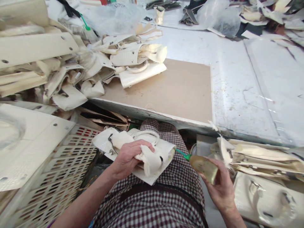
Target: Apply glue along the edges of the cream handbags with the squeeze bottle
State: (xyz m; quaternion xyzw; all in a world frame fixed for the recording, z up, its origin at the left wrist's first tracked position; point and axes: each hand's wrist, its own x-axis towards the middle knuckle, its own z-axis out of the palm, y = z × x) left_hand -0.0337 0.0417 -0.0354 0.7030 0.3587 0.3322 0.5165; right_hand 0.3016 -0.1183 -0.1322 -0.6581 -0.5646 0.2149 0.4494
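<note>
My left hand (pixel 133 155) is closed around a folded cream bag piece (pixel 163 158) above my lap. A pale curved handle (pixel 149 134) and dark metal fittings show on this piece. In my right hand (pixel 220 186) lies a squeeze bottle (pixel 204 167) with yellowish-brown contents, tilted on its side. Its green nozzle (pixel 186 155) points left, and the thin tip reaches the right edge of the bag piece; whether it touches cannot be told. My left fingers partly cover the folds.
Cream bag parts (pixel 95 69) are heaped at the left of the table, beside a brown board (pixel 185 91). A plastic crate (pixel 64 167) stands at my left, with a cream panel (pixel 23 139) over it. More cream bags (pixel 268 199) lie at right. Clear plastic (pixel 218 19) sits far back.
</note>
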